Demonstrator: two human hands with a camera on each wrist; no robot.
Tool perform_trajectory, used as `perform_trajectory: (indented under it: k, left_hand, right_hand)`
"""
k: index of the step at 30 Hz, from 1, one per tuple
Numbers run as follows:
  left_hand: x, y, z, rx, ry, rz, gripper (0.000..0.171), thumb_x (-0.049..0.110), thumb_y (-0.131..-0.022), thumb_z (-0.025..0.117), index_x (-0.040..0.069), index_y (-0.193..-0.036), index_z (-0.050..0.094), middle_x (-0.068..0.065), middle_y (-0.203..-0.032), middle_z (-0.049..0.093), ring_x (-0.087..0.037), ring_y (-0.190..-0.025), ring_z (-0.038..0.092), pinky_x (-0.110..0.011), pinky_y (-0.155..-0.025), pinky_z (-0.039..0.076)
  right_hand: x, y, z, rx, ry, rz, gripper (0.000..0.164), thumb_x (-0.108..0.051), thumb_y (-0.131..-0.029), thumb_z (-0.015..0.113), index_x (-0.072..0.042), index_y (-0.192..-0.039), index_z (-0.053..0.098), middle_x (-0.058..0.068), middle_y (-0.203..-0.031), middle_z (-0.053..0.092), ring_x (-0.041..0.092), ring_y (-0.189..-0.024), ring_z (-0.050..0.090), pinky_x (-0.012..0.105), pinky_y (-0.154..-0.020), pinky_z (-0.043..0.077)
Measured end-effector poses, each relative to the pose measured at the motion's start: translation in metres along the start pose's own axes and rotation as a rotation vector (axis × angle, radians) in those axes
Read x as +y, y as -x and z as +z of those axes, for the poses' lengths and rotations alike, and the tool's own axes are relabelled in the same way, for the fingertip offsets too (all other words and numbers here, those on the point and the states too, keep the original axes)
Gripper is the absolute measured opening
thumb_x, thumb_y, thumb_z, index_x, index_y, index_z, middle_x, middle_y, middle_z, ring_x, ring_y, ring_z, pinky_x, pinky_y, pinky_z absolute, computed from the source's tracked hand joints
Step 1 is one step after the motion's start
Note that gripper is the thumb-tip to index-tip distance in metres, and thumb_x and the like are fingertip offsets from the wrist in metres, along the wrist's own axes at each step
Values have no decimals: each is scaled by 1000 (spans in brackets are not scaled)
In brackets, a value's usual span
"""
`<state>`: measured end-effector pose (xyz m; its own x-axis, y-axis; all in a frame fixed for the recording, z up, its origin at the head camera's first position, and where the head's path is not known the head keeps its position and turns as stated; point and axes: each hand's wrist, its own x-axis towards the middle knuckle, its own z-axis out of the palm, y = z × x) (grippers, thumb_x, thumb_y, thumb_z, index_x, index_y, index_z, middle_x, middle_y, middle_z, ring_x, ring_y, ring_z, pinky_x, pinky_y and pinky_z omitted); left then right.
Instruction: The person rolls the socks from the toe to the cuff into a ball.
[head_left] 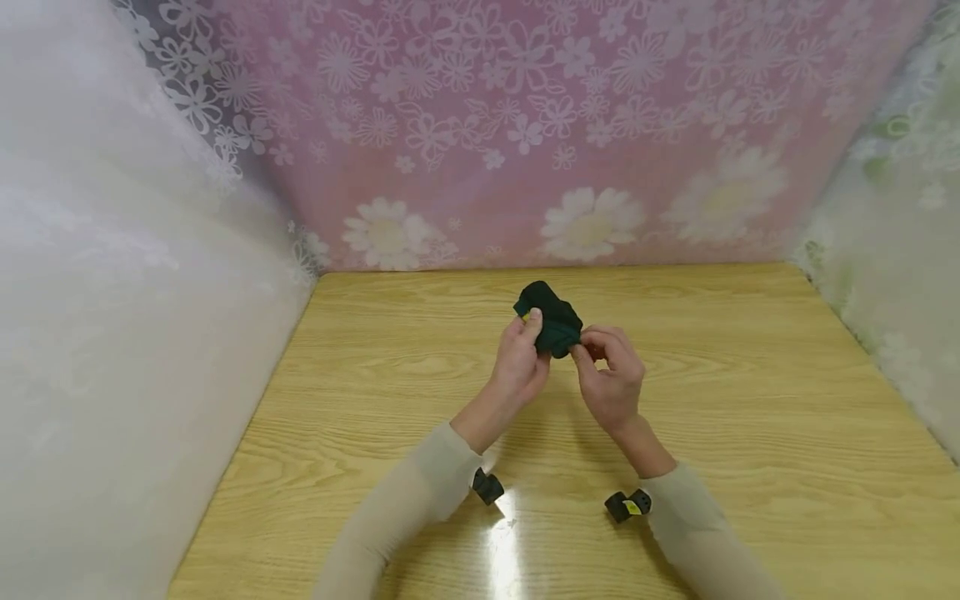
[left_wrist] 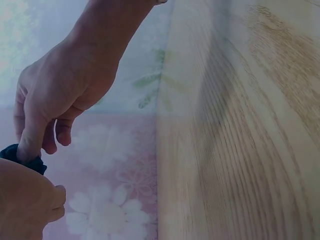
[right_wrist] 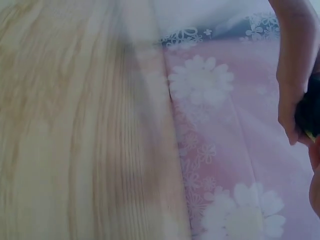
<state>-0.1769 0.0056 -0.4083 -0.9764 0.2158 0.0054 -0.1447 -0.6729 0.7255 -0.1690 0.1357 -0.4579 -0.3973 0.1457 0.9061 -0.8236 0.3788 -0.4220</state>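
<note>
A small bundle of dark green cloth (head_left: 553,318), with a bit of yellow showing at its left edge, is held up over the table. My left hand (head_left: 519,358) grips it from the left, thumb lying on top and the other fingers mostly hidden beneath. At the lower right corner, my right hand (head_left: 613,375) pinches the cloth's edge between thumb and fingertips. In the left wrist view just a scrap of the green cloth (left_wrist: 37,164) shows between the two hands. The right wrist view catches the dark cloth (right_wrist: 309,107) at its right border. What kind of cloth article it is, I cannot tell.
The wood-grain table (head_left: 420,367) lies below both hands. A pink flowered curtain (head_left: 480,200) hangs behind its far edge, with pale sheets at both sides. A black wrist device (head_left: 488,487) sits by the left cuff, another black device (head_left: 627,505) by the right.
</note>
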Motion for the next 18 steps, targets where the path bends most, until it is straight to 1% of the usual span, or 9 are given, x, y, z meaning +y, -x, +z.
perform_trajectory:
  k: [3, 6, 8, 10, 12, 13, 14, 15, 18]
  left_hand:
    - [1, 3, -2, 16, 8, -12, 43, 18, -110, 35, -6, -144, 42, -13, -135, 52, -21, -130, 49, -32, -111, 39]
    - [1, 4, 0, 15, 25, -38, 42, 18, -110, 34, -7, -143, 41, -11, -132, 52, -21, -130, 48, -33, -111, 39]
    - [0, 5, 5, 18, 46, -52, 41, 17, -110, 34, -6, -143, 41, -11, -132, 52, -22, -130, 48, -33, -111, 39]
    - [1, 5, 10, 21, 74, -62, 41, 18, -110, 34, -5, -144, 41, -14, -134, 52, -24, -132, 47, -34, -111, 38]
    - [2, 4, 16, 29, 110, -75, 42, 18, -110, 35, -4, -145, 40, -16, -138, 50, -26, -134, 46, -34, -112, 38]
    - [3, 4, 19, 33, 124, -81, 42, 19, -110, 34, -3, -145, 40, -18, -141, 49, -26, -135, 45, -34, -112, 37]
    - [3, 4, 20, 41, 138, -85, 43, 19, -110, 34, -3, -146, 39, -19, -142, 48, -27, -136, 44, -34, -112, 37]
    - [4, 3, 22, 52, 150, -91, 43, 19, -110, 33, -3, -147, 38, -19, -142, 48, -26, -136, 44, -33, -113, 37]
    - [3, 3, 23, 102, 161, -114, 43, 20, -110, 32, -4, -145, 39, -16, -137, 51, -23, -131, 47, -32, -112, 37]
  right_hand:
    - [-1, 0, -5, -90, -40, -7, 23, 23, -70, 75, 9, -85, 64, 24, -89, 63, 20, -70, 52, 16, -69, 44]
    - [-6, 0, -13, -155, -109, 19, 14, 14, -79, 73, 11, -86, 61, 24, -92, 61, 17, -74, 50, 16, -69, 42]
    - [-12, -1, -17, -165, -196, 72, 11, 10, -86, 68, 13, -88, 58, 22, -94, 59, 15, -73, 51, 15, -68, 45]
    - [-18, -3, -20, -158, -314, 157, 12, 8, -92, 61, 17, -91, 53, 17, -94, 59, 13, -65, 52, 15, -60, 45]
    - [-22, -6, -21, -147, -422, 244, 12, 9, -96, 54, 19, -94, 48, 10, -88, 57, 12, -55, 50, 17, -49, 43]
    - [-23, -7, -20, -147, -456, 283, 11, 10, -98, 50, 20, -95, 46, 7, -84, 55, 11, -50, 46, 18, -45, 40]
    - [-23, -8, -20, -161, -455, 308, 10, 11, -99, 47, 20, -96, 44, 5, -79, 53, 9, -46, 42, 20, -42, 35]
    - [-22, -9, -19, -187, -419, 322, 9, 11, -100, 44, 19, -96, 42, 4, -75, 49, 8, -46, 39, 21, -41, 32]
    - [-21, -9, -15, -283, -270, 346, 5, 13, -100, 40, 16, -96, 39, 3, -67, 37, 7, -50, 31, 25, -45, 27]
